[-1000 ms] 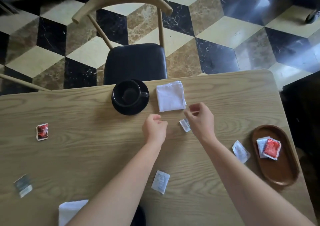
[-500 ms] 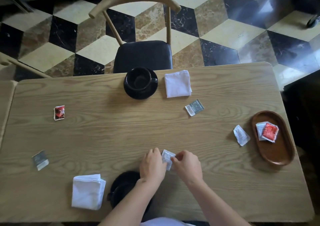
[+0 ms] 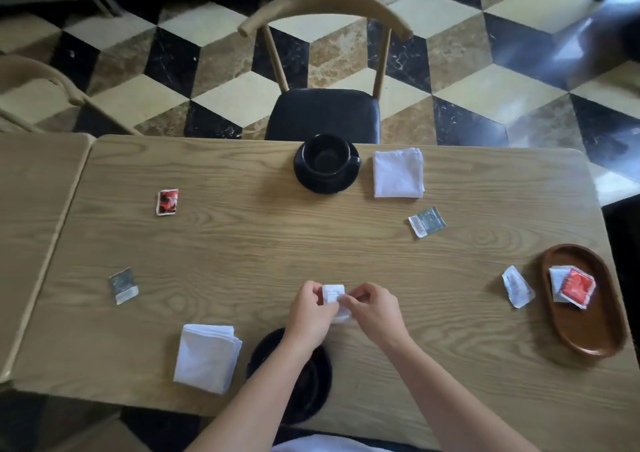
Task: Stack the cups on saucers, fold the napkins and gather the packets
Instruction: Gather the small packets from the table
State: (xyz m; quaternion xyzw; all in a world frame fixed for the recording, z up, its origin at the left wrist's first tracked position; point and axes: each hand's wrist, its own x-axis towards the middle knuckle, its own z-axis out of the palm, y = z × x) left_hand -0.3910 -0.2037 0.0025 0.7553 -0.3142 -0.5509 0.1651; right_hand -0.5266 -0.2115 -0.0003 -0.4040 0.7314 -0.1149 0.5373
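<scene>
A small white packet [image 3: 333, 293] is pinched between my left hand [image 3: 311, 309] and my right hand [image 3: 374, 308] just above the table's near middle. Loose packets lie around: a red one [image 3: 167, 202] at far left, a grey one [image 3: 123, 285] at left, a grey one [image 3: 426, 221] right of centre, a white one [image 3: 517, 287] beside the brown oval tray [image 3: 585, 334]. The tray holds a red packet [image 3: 576, 287] on a white one. A black cup on its saucer [image 3: 326, 164] sits at the far edge beside a folded white napkin [image 3: 398, 172]. Another folded napkin [image 3: 207, 357] lies near left, by a black saucer [image 3: 311, 392] partly hidden under my left forearm.
The wooden table [image 3: 277, 244] meets a second table [image 3: 31, 209] at the left. A chair with a black seat [image 3: 323, 114] stands past the far edge; another chair's back [image 3: 38, 77] shows at far left. The floor is checkered tile.
My hands drew back from the far napkin to the table's near middle and took hold of the white packet there. The view pulled back, showing the near napkin and saucer.
</scene>
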